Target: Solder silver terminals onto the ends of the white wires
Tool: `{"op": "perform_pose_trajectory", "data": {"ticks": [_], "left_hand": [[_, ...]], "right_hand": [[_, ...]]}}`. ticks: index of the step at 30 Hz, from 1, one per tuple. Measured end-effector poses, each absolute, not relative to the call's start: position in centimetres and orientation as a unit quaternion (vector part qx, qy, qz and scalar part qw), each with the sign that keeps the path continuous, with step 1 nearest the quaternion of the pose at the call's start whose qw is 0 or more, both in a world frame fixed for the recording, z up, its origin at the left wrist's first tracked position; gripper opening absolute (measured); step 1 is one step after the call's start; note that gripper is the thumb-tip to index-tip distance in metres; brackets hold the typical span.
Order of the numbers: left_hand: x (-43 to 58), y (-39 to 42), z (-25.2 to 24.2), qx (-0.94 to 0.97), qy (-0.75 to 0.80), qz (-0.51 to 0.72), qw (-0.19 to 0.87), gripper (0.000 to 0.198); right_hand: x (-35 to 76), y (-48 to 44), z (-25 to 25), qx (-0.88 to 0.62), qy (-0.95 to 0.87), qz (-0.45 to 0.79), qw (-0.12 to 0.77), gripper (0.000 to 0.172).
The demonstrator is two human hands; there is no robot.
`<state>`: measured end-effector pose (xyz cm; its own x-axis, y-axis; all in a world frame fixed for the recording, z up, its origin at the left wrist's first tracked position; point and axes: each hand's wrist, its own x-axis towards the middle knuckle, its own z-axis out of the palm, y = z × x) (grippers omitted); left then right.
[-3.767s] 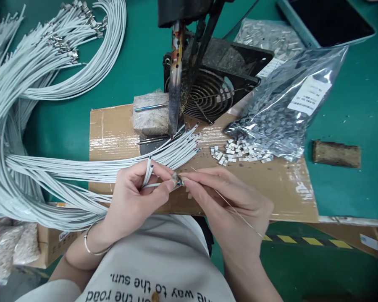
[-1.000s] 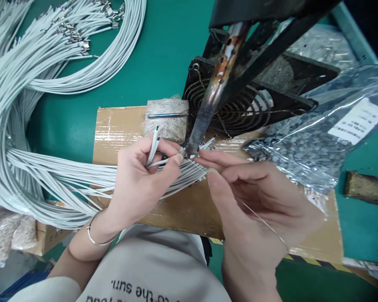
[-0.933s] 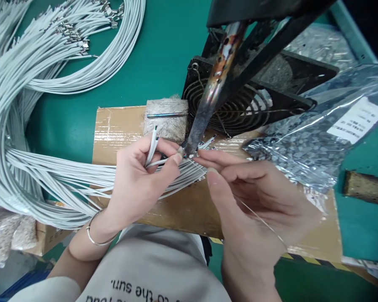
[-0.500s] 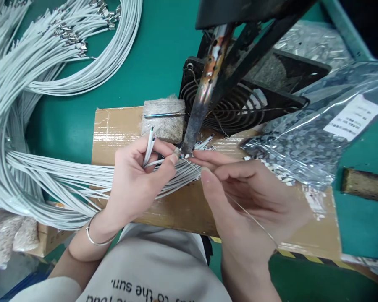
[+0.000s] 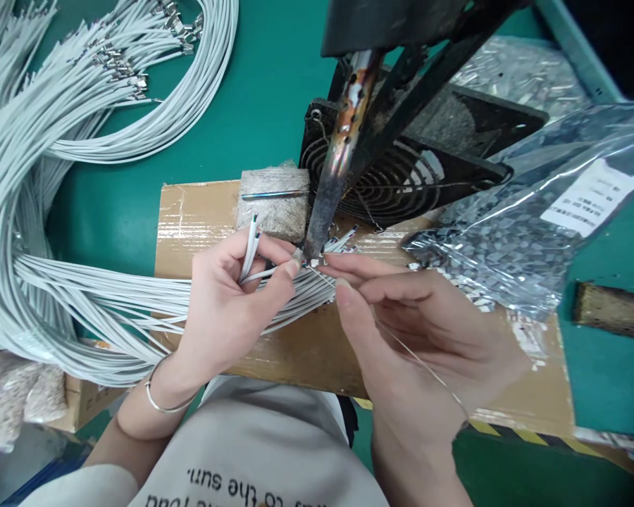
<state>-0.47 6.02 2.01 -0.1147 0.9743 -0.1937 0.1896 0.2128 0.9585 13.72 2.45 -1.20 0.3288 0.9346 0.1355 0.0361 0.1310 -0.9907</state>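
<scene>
My left hand is closed on white cables, pinching one near its end between thumb and forefinger while two more ends stick up from the palm. In my right hand, a thin strand of solder wire runs from the palm past the thumb tip. My right forefinger touches or nearly touches a small white connector. Directly over it is the dark tip of a soldering iron, slanting down from a black holder. The exact contact at the tip is too small to tell.
A cardboard sheet lies under my hands, with a bundle of white cables across it. Behind are a wrapped block and a black fan. A clear bag of small parts and a brown bar lie right.
The view has shifted very slightly. Both hands hold nearly the same pose, and the iron, cables and solder wire stay almost where they were.
</scene>
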Motion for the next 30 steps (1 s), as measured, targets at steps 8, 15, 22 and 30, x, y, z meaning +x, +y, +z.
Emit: {"op": "perform_pose_trajectory", "data": {"ticks": [8, 15, 22, 30], "left_hand": [[-0.61, 5.98, 1.84, 0.473, 0.615, 0.413, 0.477, 0.013], [-0.61, 6.01, 1.95, 0.477, 0.615, 0.413, 0.473, 0.012], [-0.63, 5.99, 1.8, 0.478, 0.613, 0.41, 0.476, 0.012], [-0.66, 6.01, 1.88, 0.479, 0.6, 0.416, 0.487, 0.013]], "right_hand": [[13.79, 2.38, -1.44, -0.539, -0.44, 0.39, 0.603, 0.019], [13.84, 2.45, -1.25, -0.546, -0.451, 0.376, 0.598, 0.019], [13.81, 2.51, -1.44, -0.534, -0.448, 0.378, 0.609, 0.019], [13.69, 2.52, -1.3, -0.549, -0.442, 0.371, 0.605, 0.02]]}}
